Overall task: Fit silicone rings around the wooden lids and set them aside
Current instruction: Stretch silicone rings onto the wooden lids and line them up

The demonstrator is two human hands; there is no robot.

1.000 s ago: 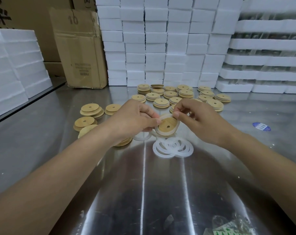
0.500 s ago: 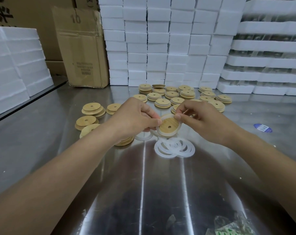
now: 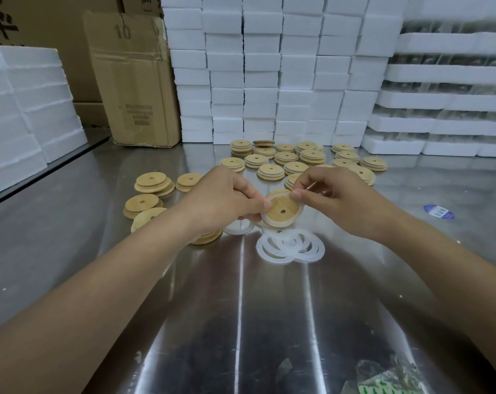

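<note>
Both hands are pinching one wooden lid (image 3: 282, 209) just above the steel table (image 3: 241, 308): left hand (image 3: 221, 199) steadies its left edge so the right hand (image 3: 330, 196) can work the silicone ring (image 3: 293, 223) round the rim. Spare rings (image 3: 291, 247) wait right underneath, handy for the next one.

The table (image 3: 241, 322) is bare metal, brushed and glossy, with long streaks of light and blurred reflections. The lid (image 3: 282, 207) is pale wood, matt, with fine grain showing. The ring (image 3: 279, 226) round its edge is milky, translucent silicone with a soft sheen. The loose rings (image 3: 261, 248) look the same, smooth and half see-through. The other lids (image 3: 271, 170) are the same dull wood. The foam blocks (image 3: 261, 61) are white, matt and grainy. The box (image 3: 133, 81) is brown cardboard, matt and creased. The bag (image 3: 389, 376) is clear, crinkled, shiny plastic.
</note>
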